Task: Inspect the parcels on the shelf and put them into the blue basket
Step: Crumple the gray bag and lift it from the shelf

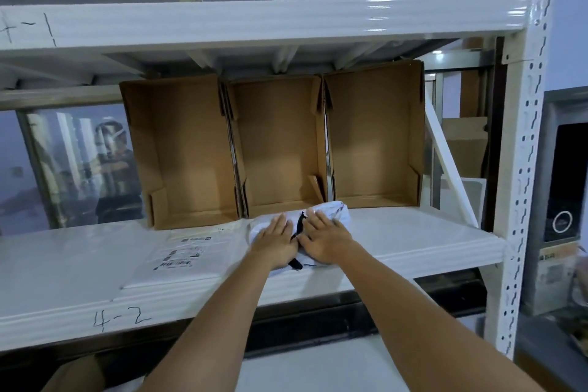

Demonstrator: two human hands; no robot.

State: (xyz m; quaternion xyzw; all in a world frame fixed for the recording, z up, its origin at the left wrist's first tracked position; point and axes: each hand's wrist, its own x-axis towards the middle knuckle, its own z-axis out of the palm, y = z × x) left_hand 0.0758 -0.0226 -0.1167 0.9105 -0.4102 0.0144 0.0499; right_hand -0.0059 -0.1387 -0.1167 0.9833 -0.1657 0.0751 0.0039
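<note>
A soft white parcel bag (334,213) with a black mark lies on the white shelf (413,242), in front of the middle cardboard box. My left hand (276,242) and my right hand (324,240) rest flat on top of it, side by side, fingers spread and pointing away from me. Neither hand has closed around the bag. A flat white parcel (181,259) with a printed shipping label lies on the shelf to the left of my hands. The blue basket is not in view.
Three open brown cardboard boxes (280,143) stand on their sides at the back of the shelf. An upper shelf beam (254,22) runs overhead. A perforated upright post (521,169) stands at the right. The shelf front is marked 4-2.
</note>
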